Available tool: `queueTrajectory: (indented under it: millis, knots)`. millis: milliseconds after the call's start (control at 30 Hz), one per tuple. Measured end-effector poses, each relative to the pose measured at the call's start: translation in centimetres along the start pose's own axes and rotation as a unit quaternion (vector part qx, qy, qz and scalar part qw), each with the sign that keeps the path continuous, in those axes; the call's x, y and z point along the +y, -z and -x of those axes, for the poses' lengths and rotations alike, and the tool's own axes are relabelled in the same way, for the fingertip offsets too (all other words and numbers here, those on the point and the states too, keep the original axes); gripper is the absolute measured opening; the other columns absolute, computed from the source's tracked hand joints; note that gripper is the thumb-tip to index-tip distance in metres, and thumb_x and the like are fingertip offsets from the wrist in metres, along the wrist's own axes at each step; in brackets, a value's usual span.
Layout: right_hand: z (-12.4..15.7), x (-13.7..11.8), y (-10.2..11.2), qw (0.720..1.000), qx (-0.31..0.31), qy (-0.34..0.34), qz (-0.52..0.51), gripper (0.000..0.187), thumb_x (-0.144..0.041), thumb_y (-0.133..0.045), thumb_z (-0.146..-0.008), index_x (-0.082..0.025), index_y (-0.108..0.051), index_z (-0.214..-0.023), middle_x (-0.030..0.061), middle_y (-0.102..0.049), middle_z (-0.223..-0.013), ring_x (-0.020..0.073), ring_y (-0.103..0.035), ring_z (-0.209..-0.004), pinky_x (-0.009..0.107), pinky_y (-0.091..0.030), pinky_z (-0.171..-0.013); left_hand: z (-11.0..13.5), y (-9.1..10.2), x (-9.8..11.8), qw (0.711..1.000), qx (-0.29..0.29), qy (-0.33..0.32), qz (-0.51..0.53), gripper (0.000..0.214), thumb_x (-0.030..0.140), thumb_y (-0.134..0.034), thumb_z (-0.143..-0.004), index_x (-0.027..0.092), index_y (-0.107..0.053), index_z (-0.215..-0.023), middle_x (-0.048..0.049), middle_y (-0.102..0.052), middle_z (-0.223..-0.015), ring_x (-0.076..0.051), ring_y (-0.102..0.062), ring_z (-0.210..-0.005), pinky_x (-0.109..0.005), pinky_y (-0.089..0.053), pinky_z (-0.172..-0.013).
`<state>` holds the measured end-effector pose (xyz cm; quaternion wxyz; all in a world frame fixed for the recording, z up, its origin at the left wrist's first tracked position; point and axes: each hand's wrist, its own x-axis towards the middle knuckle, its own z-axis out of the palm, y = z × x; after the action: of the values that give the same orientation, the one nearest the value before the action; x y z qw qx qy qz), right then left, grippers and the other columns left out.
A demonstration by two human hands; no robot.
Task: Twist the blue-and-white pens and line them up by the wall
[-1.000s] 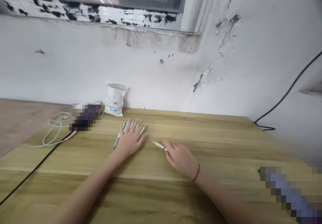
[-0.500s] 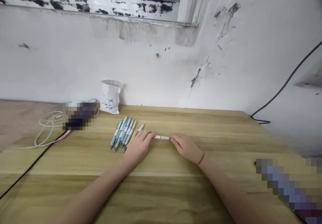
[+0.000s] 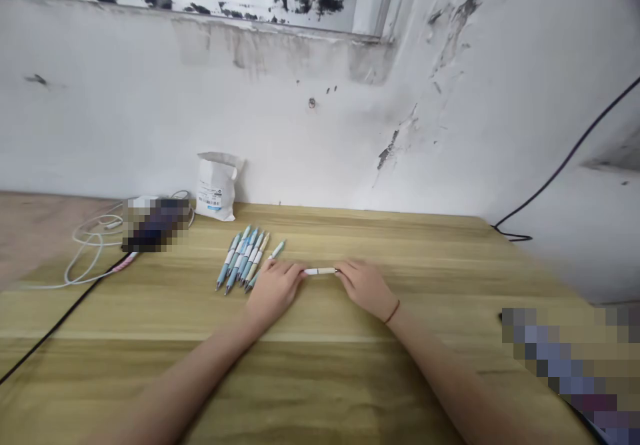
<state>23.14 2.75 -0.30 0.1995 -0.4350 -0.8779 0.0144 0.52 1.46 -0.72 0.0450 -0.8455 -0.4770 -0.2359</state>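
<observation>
While a pen [image 3: 324, 271] bridges them, left hand [image 3: 276, 287] and right hand [image 3: 367, 288] pinch its ends.

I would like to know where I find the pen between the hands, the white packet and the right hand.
Held pen [image 3: 321, 271]: head view, middle of its visible barrel.
White packet [image 3: 215, 186]: head view, its front side.
Right hand [image 3: 368, 289]: head view, back of the hand.

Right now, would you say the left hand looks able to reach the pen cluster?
Probably yes: the left hand is close to the cluster, with only one green pen between. It holds the cream pen, though, so it would likely release that first.
</observation>
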Motion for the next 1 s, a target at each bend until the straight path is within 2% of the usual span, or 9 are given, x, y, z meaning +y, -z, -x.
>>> queueTrajectory:
  millis: [167,300,400,567,700,800,867,933,1000]
  knots:
    - [0.1,-0.4,-0.8,0.985,0.056,-0.051,-0.154,0.024,-0.025,-0.038,-0.093,-0.019,-0.061,-0.091,0.0033,-0.066,-0.084,0.0159,-0.060,-0.079,0.028,-0.044,-0.072,-0.1,0.1,-0.1,1.000,0.011,0.010,-0.001,0.022,0.027,-0.037,-0.094,0.022,-0.058,-0.096,-0.0018,-0.066,-0.091,-0.018,-0.058,-0.088,-0.034,-0.033,-0.083]
    - [0.1,-0.6,-1.4,0.967,0.110,-0.098,-0.209,0.018,-0.029,-0.048,-0.088,-0.021,-0.062,-0.095,0.0039,-0.068,-0.089,0.0178,-0.062,-0.079,0.030,-0.047,-0.073,-0.1,0.0,-0.1,1.000,0.007,0.006,0.002,0.022,0.025,-0.036,-0.094,0.022,-0.057,-0.097,-0.0019,-0.066,-0.090,-0.018,-0.058,-0.088,-0.035,-0.033,-0.082]
    - [0.0,-0.8,-1.3,0.959,0.117,-0.109,-0.233,0.024,-0.036,-0.052,-0.085,-0.021,-0.059,-0.102,0.0050,-0.066,-0.092,0.0185,-0.061,-0.079,0.031,-0.047,-0.073,-0.1,-0.3,-0.4,1.000,0.005,0.008,0.011,0.021,0.024,-0.035,-0.094,0.021,-0.056,-0.100,-0.0024,-0.065,-0.092,-0.018,-0.057,-0.089,-0.035,-0.035,-0.082]
    - [-0.1,-1.0,-0.8,0.964,0.092,-0.124,-0.217,0.033,-0.035,-0.038,-0.092,-0.020,-0.058,-0.070,0.0021,-0.060,-0.065,0.0166,-0.056,-0.063,0.029,-0.043,-0.063,-0.2,-0.3,-0.5,0.998,-0.015,-0.012,0.055,0.022,0.018,-0.036,-0.092,0.021,-0.054,-0.104,-0.0021,-0.064,-0.096,-0.018,-0.057,-0.092,-0.034,-0.038,-0.083]
    - [0.1,-1.0,-1.2,0.954,0.123,-0.118,-0.246,0.019,-0.035,-0.047,-0.087,-0.020,-0.059,-0.090,0.0044,-0.064,-0.081,0.0181,-0.058,-0.071,0.030,-0.045,-0.066,-0.2,0.0,-0.4,0.997,-0.033,-0.024,0.060,0.040,0.005,-0.039,-0.085,0.025,-0.050,-0.118,-0.0023,-0.062,-0.105,-0.018,-0.055,-0.100,-0.034,-0.040,-0.084]
    - [0.1,-1.0,-1.3,0.944,0.130,-0.144,-0.268,0.026,-0.039,-0.049,-0.086,-0.020,-0.056,-0.101,0.0043,-0.065,-0.083,0.0179,-0.059,-0.072,0.029,-0.045,-0.066,-0.2,0.1,-0.4,0.997,-0.037,-0.027,0.055,0.049,0.002,-0.038,-0.082,0.026,-0.048,-0.122,-0.0030,-0.060,-0.107,-0.019,-0.053,-0.102,-0.035,-0.040,-0.085]
    - [0.0,-1.0,-1.1,0.943,0.120,-0.160,-0.266,0.025,-0.040,-0.043,-0.089,-0.020,-0.058,-0.092,0.0023,-0.064,-0.074,0.0164,-0.057,-0.065,0.028,-0.042,-0.061,-0.1,0.2,-0.3,0.997,-0.042,-0.023,0.056,0.048,0.003,-0.037,-0.082,0.027,-0.049,-0.123,-0.0027,-0.060,-0.107,-0.018,-0.053,-0.102,-0.035,-0.041,-0.085]
    - [0.0,-1.0,-1.0,0.951,0.103,-0.154,-0.247,0.033,-0.038,-0.037,-0.091,-0.020,-0.057,-0.071,0.0005,-0.059,-0.063,0.0149,-0.054,-0.058,0.027,-0.039,-0.058,-0.1,0.3,-0.2,0.997,-0.044,-0.020,0.060,0.044,0.005,-0.036,-0.085,0.028,-0.049,-0.122,-0.0020,-0.061,-0.106,-0.018,-0.054,-0.101,-0.034,-0.040,-0.085]
    - [0.0,-1.0,-0.9,0.958,0.094,-0.141,-0.233,0.036,-0.036,-0.037,-0.092,-0.020,-0.054,-0.064,0.0000,-0.057,-0.059,0.0144,-0.052,-0.057,0.026,-0.039,-0.058,-0.1,0.5,0.0,0.997,-0.044,-0.020,0.062,0.036,0.014,-0.037,-0.090,0.028,-0.050,-0.119,-0.0012,-0.061,-0.106,-0.017,-0.055,-0.100,-0.034,-0.039,-0.085]
